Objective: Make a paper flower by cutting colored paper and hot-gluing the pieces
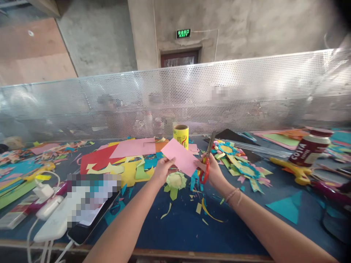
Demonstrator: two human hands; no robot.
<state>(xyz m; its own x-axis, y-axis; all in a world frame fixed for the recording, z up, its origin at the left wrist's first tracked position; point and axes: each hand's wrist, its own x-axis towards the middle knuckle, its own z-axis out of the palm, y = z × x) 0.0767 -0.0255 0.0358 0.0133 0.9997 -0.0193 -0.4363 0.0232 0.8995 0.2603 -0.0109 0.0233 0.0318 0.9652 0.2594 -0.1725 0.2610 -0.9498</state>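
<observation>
A pink sheet of paper (180,157) is held up at a tilt above the middle of the table. My left hand (163,171) pinches its lower left edge between thumb and fingers. On the other side, my right hand (212,171) has red-handled scissors (204,171) in it, blades pointing up and away, and its fingertips are at the paper's right corner. Just below the paper lies a pale green paper rosette (175,181) with ribbon tails. Behind the paper stands a roll of yellow tape (181,130), partly hidden by it.
Finished-looking paper rosettes (248,170) lie right of my right hand. Further right are yellow scissors (294,171) and a brown COSTA bottle (311,148). Coloured sheets (95,160) and scraps spread left. A phone (95,208) with cables lies front left. A perforated metal screen (175,98) closes the back.
</observation>
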